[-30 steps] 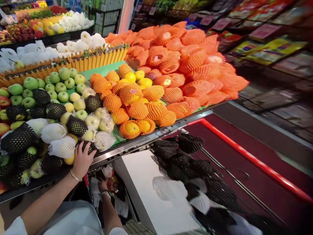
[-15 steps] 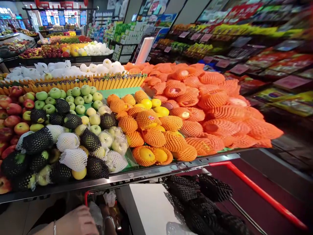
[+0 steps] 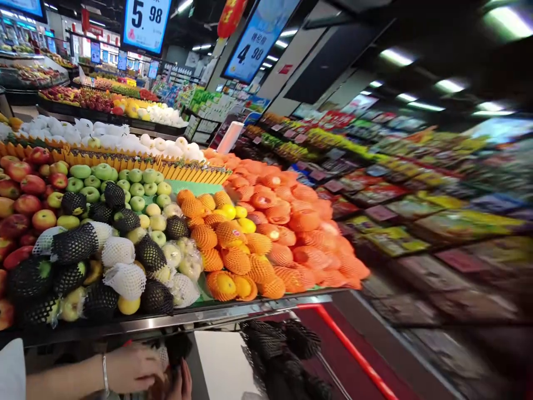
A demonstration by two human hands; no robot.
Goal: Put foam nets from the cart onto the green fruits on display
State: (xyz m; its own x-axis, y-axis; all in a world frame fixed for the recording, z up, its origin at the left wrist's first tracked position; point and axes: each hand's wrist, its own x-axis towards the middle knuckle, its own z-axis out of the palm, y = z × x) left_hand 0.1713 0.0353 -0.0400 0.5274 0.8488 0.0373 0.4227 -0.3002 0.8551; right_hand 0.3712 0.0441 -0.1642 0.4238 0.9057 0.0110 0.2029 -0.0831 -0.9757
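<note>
Below the front edge of the fruit stand, my left hand (image 3: 135,368) reaches in from the left, a thin bracelet on its wrist. Its fingers are curled downward, and what is beneath them cannot be made out. Close beside it my right hand (image 3: 181,383) shows only in part at the bottom edge, its fingers pressed together. A dark object (image 3: 179,345), perhaps black foam netting, is just above the right hand. A bit of white foam netting (image 3: 162,353) shows between the hands.
Above the hands runs the stand's metal edge (image 3: 183,319), with netted fruit, green apples (image 3: 137,189) and orange-netted fruit (image 3: 237,258) piled behind. To the right are a white box-like surface (image 3: 225,361), black foam nets (image 3: 283,361) and a red bar (image 3: 353,355). Packaged-goods shelves are farther right.
The view has tilted upward and turned right, bringing price screens and ceiling lights in. My left hand has come closer to my right hand, which now shows its fingers beside the dark object.
</note>
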